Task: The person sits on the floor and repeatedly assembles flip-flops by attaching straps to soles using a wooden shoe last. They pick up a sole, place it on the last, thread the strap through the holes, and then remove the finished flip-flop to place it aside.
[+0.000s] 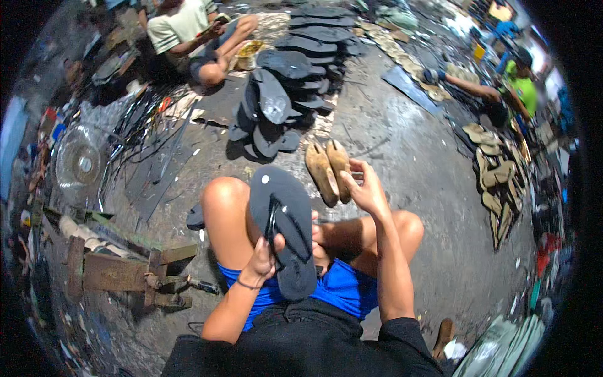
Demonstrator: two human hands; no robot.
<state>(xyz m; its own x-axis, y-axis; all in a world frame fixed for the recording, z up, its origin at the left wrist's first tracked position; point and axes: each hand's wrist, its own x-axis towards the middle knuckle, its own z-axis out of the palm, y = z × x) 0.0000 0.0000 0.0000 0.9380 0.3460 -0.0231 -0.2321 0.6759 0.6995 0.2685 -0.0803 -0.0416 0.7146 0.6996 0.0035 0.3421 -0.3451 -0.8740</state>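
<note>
On your left, a wooden stand [116,273] is crowding the floor near your left knee, leaving you a narrow strip. Ahead, a heap of black sandals [274,100] is filling the middle, its near edge lying close beyond the toe of the sandal in your grasp. To the right, a broad stretch of grey floor [433,182] is lying open between your right knee and a pile of tan soles [499,174].

Counting left to right, one seated person in a pale shirt [182,28] is keeping to the upper left, one black sandal [286,229] is resting in your grasp above your lap, two wooden foot forms [321,173] are lying side by side, and one person in bright green [524,88] is sitting at the far right. Both piles are overlapping too much to count.

Your left hand [260,259] is clamping its thumb and fingers on the held sandal's left side. Its toe is pointing away from you, its long axis leaning slightly left. Your right hand [370,193] is hovering at the right-hand form, thumb and fingers apart; you cannot tell whether they are touching it. The forms' slotted ends are pointing away.
</note>
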